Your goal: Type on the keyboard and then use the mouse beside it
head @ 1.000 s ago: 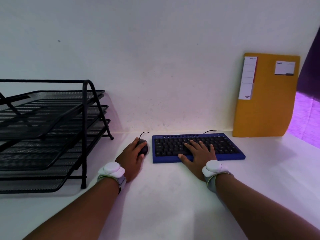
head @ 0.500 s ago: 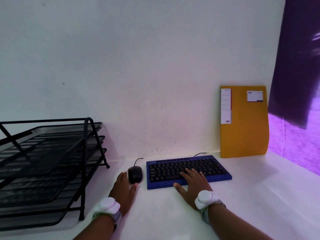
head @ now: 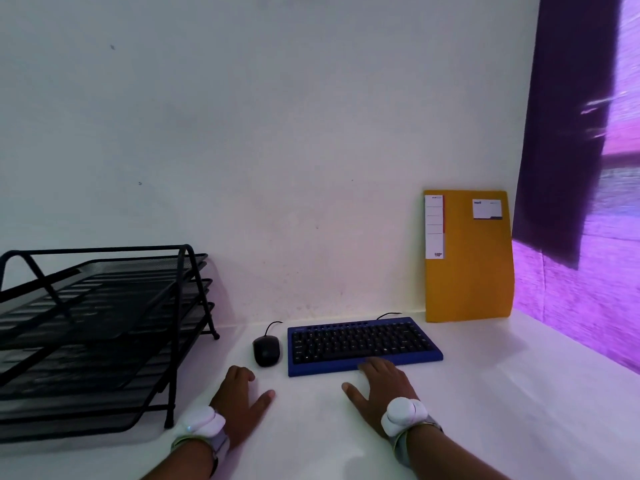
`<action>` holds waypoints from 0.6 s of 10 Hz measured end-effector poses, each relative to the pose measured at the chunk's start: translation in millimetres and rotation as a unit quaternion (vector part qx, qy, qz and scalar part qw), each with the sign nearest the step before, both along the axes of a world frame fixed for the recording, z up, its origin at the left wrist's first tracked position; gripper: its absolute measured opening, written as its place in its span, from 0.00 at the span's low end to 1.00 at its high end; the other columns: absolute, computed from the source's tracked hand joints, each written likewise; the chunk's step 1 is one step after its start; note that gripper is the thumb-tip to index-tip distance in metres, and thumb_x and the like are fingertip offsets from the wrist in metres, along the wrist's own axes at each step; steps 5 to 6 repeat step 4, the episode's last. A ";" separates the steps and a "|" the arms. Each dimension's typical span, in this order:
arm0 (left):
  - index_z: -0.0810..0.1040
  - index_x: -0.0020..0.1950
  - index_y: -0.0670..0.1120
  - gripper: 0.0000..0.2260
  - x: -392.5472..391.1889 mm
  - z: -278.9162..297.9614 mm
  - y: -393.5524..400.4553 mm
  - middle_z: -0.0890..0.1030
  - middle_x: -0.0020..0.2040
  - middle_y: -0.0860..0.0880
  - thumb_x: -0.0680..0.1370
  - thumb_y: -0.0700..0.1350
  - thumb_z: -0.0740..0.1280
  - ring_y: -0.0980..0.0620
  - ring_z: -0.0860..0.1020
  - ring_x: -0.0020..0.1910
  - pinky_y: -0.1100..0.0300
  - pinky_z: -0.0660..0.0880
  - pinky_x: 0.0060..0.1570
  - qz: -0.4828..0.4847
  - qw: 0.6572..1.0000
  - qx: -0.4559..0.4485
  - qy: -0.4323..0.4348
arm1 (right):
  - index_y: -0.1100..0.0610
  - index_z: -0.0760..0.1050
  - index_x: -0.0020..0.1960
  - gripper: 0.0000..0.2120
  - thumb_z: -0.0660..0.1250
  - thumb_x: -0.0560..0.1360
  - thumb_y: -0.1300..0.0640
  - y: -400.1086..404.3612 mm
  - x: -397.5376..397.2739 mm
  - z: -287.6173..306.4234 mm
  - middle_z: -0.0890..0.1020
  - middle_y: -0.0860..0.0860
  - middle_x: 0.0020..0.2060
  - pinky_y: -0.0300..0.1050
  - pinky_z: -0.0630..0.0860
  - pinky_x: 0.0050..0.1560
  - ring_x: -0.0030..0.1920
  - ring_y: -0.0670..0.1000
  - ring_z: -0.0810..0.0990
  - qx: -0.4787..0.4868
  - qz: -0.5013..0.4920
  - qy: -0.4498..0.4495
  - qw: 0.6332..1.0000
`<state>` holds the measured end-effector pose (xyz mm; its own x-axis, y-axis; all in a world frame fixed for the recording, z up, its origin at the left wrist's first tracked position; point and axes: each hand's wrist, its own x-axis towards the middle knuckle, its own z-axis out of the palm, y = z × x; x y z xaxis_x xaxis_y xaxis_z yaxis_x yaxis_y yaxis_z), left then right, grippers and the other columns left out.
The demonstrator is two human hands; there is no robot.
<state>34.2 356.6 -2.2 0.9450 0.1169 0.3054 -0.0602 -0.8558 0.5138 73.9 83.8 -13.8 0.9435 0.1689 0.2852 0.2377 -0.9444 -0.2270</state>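
Left grip (head: 239, 396) is loose and holding nothing, resting on the surface (head: 485, 393) just short of the mouse (head: 266, 350). Right grip (head: 381, 389) is open too, fingertips on the keyboard (head: 363, 344) front edge.

Desk (head: 485, 393): keyboard (head: 363, 344) at centre rear by the wall; mouse (head: 266, 349) just left of it, apart. Tiered tray rack (head: 104, 341) far left. Folder (head: 467, 268) upright against the wall, right of keyboard. Left hand (head: 239, 396) before the mouse, right hand (head: 381, 386) at keyboard's front edge.
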 end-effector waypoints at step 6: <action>0.69 0.35 0.53 0.16 -52.5 67.8 -0.5 0.76 0.40 0.53 0.77 0.61 0.62 0.51 0.74 0.44 0.59 0.72 0.52 -0.048 0.987 0.053 0.143 | 0.48 0.77 0.57 0.31 0.51 0.72 0.27 -19.3 -48.8 40.2 0.82 0.49 0.57 0.45 0.73 0.57 0.52 0.50 0.79 0.080 -0.025 0.149 0.985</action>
